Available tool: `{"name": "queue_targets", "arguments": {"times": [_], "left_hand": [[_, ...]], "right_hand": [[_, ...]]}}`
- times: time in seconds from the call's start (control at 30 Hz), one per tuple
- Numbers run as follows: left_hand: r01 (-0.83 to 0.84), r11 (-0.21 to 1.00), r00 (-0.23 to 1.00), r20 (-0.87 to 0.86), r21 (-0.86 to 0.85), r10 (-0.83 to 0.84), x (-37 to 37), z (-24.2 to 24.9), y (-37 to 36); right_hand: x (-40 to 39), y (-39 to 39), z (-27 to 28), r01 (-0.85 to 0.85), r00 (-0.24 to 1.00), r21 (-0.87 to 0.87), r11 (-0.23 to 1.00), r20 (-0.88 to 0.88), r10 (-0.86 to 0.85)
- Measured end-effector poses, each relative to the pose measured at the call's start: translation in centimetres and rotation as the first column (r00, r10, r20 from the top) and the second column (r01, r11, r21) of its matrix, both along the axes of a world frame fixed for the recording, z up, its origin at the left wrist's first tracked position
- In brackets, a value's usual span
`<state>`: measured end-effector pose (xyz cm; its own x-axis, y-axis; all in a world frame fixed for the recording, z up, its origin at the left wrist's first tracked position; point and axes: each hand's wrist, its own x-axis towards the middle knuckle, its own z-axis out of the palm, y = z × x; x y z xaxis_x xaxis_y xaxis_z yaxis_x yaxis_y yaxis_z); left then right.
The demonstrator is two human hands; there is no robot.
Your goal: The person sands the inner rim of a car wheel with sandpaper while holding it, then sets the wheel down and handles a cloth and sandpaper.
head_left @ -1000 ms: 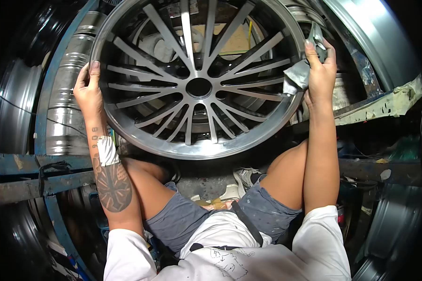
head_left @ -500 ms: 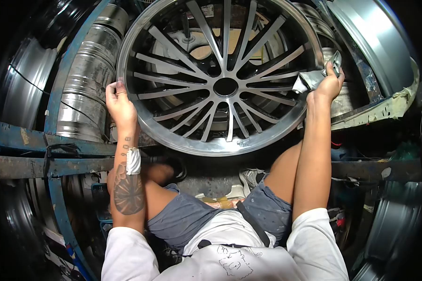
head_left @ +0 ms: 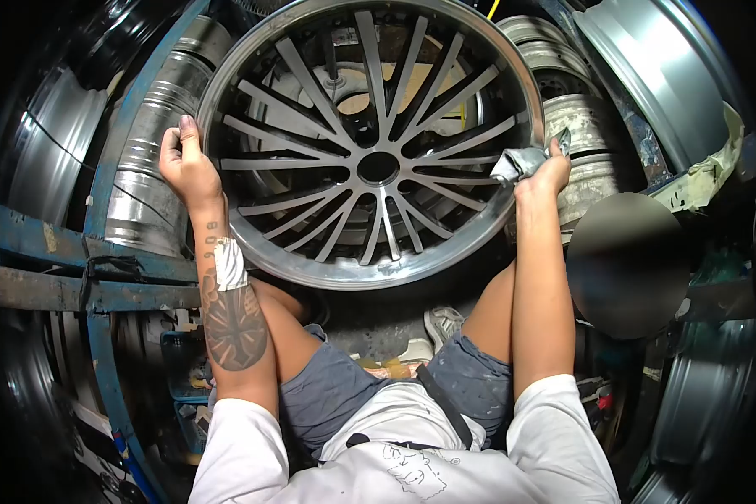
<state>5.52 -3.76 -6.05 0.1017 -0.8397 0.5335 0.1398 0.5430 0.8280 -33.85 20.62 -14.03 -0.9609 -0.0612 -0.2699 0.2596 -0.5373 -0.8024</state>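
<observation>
A large multi-spoke metal wheel rim [head_left: 385, 273] with a polished lip is held up in front of my knees, its spoked face towards me. My left hand [head_left: 191, 168] is at the rim's left edge, thumb up and fingers curled, gripping it. At the right edge my right hand [head_left: 548, 175] is closed on a grey cloth [head_left: 517, 165], which lies against the lip and spoke ends. Fingertips of both hands are partly hidden. White tape [head_left: 230, 265] wraps my left forearm.
Stacked metal barrels [head_left: 147, 197] stand at the left, behind a blue metal frame [head_left: 50, 239]. More stacked rims [head_left: 584, 126] and a big silver rim [head_left: 655, 67] are at the right. A blue basket [head_left: 185, 365] sits low left. A blurred round patch covers the right side.
The wheel rim has shifted left and slightly down and has turned a little. Both hands have moved left with it, and the cloth is still in my right hand.
</observation>
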Motion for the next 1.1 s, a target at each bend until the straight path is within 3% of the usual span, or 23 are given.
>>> {"name": "queue_targets", "arguments": {"times": [0.07,0.2,0.37,0.47,0.63,0.77,0.9,1.03,1.1], "left_hand": [[-0.003,1.000,1.000,-0.013,0.015,0.003,-1.0,0.3,-0.2],[0.007,1.000,1.000,0.018,0.007,-0.007,-1.8,1.0,-0.8],[0.040,0.998,0.992,0.118,0.051,-0.046,-3.1,1.5,-0.6],[-0.011,0.999,0.953,0.302,0.031,0.002,-2.5,1.4,-1.4],[-0.082,0.996,0.931,0.357,0.017,0.070,-3.0,1.6,-1.1],[-0.155,0.988,0.889,0.439,0.015,0.132,-2.2,1.0,-2.3],[-0.144,0.989,0.906,0.406,0.018,0.124,-2.8,1.5,-1.5],[-0.466,0.883,0.659,0.643,-0.056,0.389,-4.3,2.5,0.5],[-0.504,0.859,0.624,0.651,-0.088,0.433,-4.7,2.6,0.9]], "right_hand": [[0.2,1.0,-0.9,0.000,0.996,0.094,0.996,-0.092,0.009],[1.4,3.1,-0.3,-0.173,0.984,-0.064,0.983,0.029,0.175],[1.1,2.7,-0.3,-0.007,1.000,0.002,1.000,-0.017,0.007],[1.0,2.2,-0.3,0.020,0.998,-0.014,1.000,-0.065,-0.021],[2.4,2.6,-0.3,-0.022,0.986,-0.041,0.999,-0.167,0.015],[1.9,3.0,-0.2,-0.010,0.991,-0.004,1.000,-0.134,0.009],[0.8,3.2,-1.0,0.005,0.989,0.000,1.000,-0.146,-0.005],[0.0,3.6,-1.8,-0.114,0.974,-0.004,0.994,-0.199,0.111],[0.0,3.8,-1.7,-0.162,0.970,-0.021,0.987,-0.185,0.155]]}}
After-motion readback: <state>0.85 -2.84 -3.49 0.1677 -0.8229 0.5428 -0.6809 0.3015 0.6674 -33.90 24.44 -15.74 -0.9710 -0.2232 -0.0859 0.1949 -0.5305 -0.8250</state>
